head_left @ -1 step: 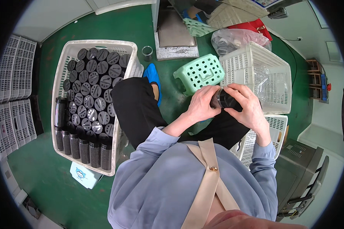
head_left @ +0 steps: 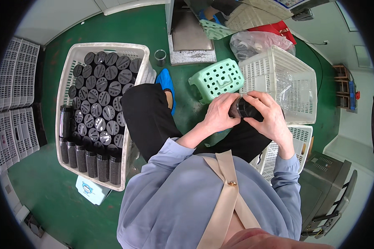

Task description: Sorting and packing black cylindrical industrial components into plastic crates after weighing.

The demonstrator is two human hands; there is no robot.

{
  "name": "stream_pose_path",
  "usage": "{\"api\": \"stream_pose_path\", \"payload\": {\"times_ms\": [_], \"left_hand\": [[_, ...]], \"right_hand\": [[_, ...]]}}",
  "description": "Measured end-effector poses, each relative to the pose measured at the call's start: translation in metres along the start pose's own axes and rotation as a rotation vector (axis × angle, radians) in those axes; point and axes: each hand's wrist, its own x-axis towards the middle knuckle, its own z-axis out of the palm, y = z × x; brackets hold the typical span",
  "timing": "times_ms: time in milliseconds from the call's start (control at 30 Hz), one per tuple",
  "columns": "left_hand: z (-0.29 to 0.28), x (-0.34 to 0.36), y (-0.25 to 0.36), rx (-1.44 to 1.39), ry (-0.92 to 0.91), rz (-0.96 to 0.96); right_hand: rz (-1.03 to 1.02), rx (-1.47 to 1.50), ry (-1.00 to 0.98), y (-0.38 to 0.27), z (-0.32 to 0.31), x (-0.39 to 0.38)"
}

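Above my lap I hold a clear jar [head_left: 234,109] with dark contents and a black lid [head_left: 250,111]. My left hand [head_left: 220,113] is closed round the jar's body, on its left side. The fingers and thumb of my right hand [head_left: 269,117] grip the black lid from the right. Much of the jar is hidden by my fingers. To my left, a white plastic crate [head_left: 148,53] is packed with several similar black-lidded jars [head_left: 93,97]. Most stand upright, lids up. Along the crate's near side, their dark grainy contents show.
A pale green step stool [head_left: 218,79] stands ahead of my hands. Right of it is a white crate [head_left: 297,108] holding clear plastic, with another white crate [head_left: 302,135] nearer me. A clear cup [head_left: 160,55] stands on the green floor beside my blue shoe cover [head_left: 165,79].
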Motion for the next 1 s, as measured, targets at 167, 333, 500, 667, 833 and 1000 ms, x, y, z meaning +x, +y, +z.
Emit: {"api": "stream_pose_path", "payload": {"times_ms": [167, 333, 500, 667, 833, 1000], "left_hand": [[0.001, -0.002, -0.003, -0.01, -0.01, -0.002], [0.007, -0.008, -0.009, -0.047, 0.015, 0.012], [0.007, -0.011, -0.011, -0.019, -0.016, 0.015], [0.004, -0.001, -0.007, -0.231, -0.117, 0.053], [0.012, -0.009, -0.01, -0.284, -0.108, 0.08], [0.008, -0.008, -0.011, 0.041, 0.104, 0.085]], "right_hand": [[-0.023, 0.046, 0.001, 0.002, 0.005, 0.002], [0.075, 0.074, -0.012, 0.004, 0.013, -0.002], [0.395, -0.006, -0.101, -0.009, 0.019, 0.002], [-0.231, 0.06, 0.205, 0.009, 0.034, 0.0], [-0.026, 0.23, 0.486, 0.01, 0.091, 0.004], [0.1, 0.279, 0.45, 0.007, 0.092, 0.013]]}}
